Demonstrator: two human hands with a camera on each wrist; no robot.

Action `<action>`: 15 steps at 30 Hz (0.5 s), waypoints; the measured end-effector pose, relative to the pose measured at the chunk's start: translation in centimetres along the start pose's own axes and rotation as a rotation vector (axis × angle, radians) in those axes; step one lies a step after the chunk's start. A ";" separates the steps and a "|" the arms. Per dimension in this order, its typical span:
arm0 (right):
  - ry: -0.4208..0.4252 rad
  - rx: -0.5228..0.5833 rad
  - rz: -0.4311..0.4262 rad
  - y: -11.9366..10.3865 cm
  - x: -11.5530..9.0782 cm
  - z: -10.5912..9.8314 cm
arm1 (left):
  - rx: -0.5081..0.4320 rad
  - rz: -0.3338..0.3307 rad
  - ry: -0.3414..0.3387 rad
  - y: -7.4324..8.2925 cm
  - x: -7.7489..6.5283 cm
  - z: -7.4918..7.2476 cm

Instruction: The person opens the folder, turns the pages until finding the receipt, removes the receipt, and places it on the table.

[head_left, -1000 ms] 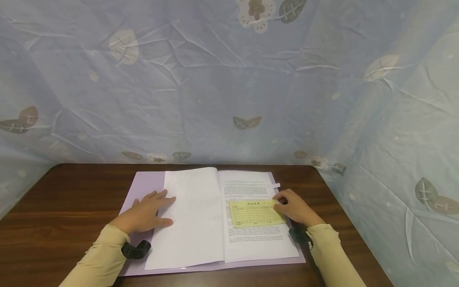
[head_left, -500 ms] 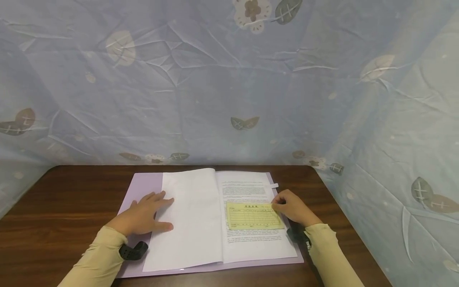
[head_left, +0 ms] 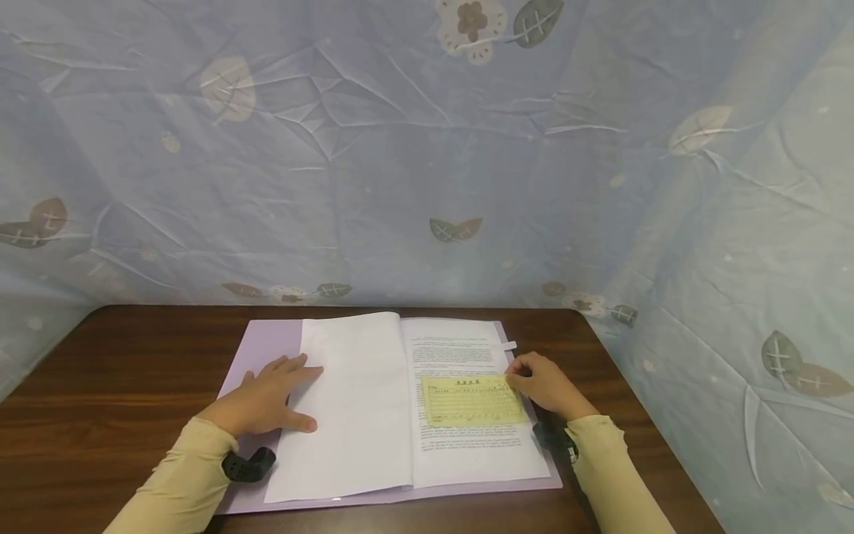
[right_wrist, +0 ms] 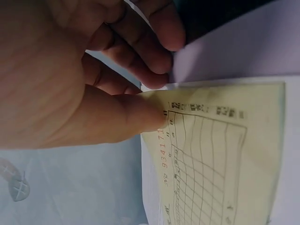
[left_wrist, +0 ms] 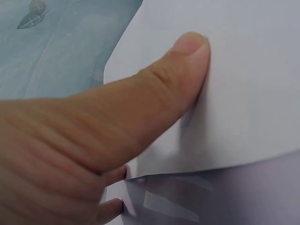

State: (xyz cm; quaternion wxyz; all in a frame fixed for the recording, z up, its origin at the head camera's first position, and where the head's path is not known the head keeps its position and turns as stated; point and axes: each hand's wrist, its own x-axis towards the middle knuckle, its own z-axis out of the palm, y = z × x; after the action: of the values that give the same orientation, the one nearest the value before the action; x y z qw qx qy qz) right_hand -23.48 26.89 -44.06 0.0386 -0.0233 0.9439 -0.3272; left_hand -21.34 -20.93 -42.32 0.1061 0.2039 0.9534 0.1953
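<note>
A light purple folder [head_left: 256, 348] lies spread on the table, holding paper sheets. Its left page [head_left: 353, 415] is blank white; the right page [head_left: 467, 460] carries printed text. My left hand [head_left: 267, 400] rests with spread fingers on the left page's outer edge and the folder cover, its thumb over the white sheet in the left wrist view. My right hand [head_left: 547, 386] pinches the upper right corner of a yellow receipt slip [head_left: 470, 400], which is over the printed page. In the right wrist view the slip shows a ruled grid and a red number.
The dark wooden table [head_left: 133, 400] reaches back to a pale blue patterned curtain [head_left: 373, 185], which also rises along the right side. A small white tab [head_left: 509, 345] sticks out from the right page's edge. A black wrist strap [head_left: 249, 466] circles the left wrist.
The yellow slip and right hand have shifted only slightly; the slip's lower edge looks a little changed in tilt. The left hand stays in place.
</note>
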 end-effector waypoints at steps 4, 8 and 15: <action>0.013 -0.005 -0.023 0.1 0.3 -0.3 | 0.008 0.002 -0.009 -0.3 0.1 0.1; 0.038 -0.024 -0.048 0.5 0.6 -0.6 | 0.012 0.001 -0.016 -0.6 0.2 0.1; 0.059 -0.046 -0.065 2.5 0.8 -2.5 | 0.011 -0.005 -0.022 -0.5 0.1 0.1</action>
State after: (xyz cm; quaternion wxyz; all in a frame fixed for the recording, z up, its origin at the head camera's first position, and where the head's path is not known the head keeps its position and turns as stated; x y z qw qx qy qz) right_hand -24.53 30.32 -43.74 -0.0004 -0.0452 0.9506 -0.3070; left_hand -21.58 -21.25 -42.57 0.1158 0.2043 0.9538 0.1875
